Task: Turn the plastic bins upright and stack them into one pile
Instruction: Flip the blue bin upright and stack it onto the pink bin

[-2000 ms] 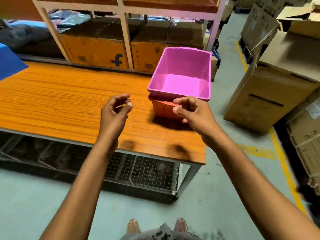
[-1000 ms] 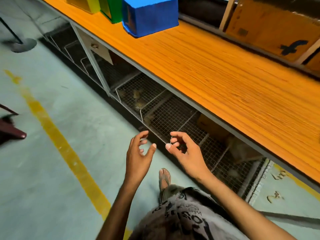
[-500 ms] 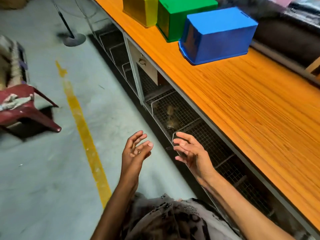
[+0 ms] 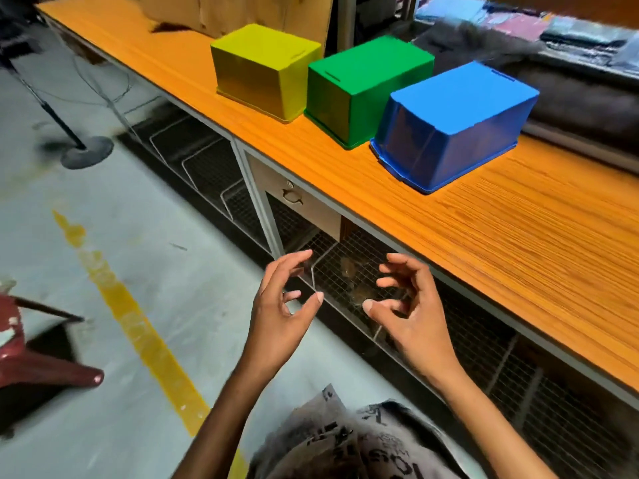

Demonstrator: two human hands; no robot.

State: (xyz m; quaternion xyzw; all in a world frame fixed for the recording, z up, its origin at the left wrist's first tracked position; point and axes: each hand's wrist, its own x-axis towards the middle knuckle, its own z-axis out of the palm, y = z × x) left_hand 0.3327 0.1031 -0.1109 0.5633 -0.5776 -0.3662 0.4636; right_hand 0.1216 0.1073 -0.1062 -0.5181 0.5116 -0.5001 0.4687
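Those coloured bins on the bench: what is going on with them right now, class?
Three plastic bins sit upside down in a row on the orange table: a yellow bin, a green bin and a blue bin, the nearest. None is turned upright or stacked in this view. A person stands beside the table with both hands empty, the left hand and right hand open with fingers curled, held in the air below the table's edge, touching nothing.

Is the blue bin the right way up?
No, the blue bin lies upside down on the table, its flat bottom facing up and its rim on the wood.
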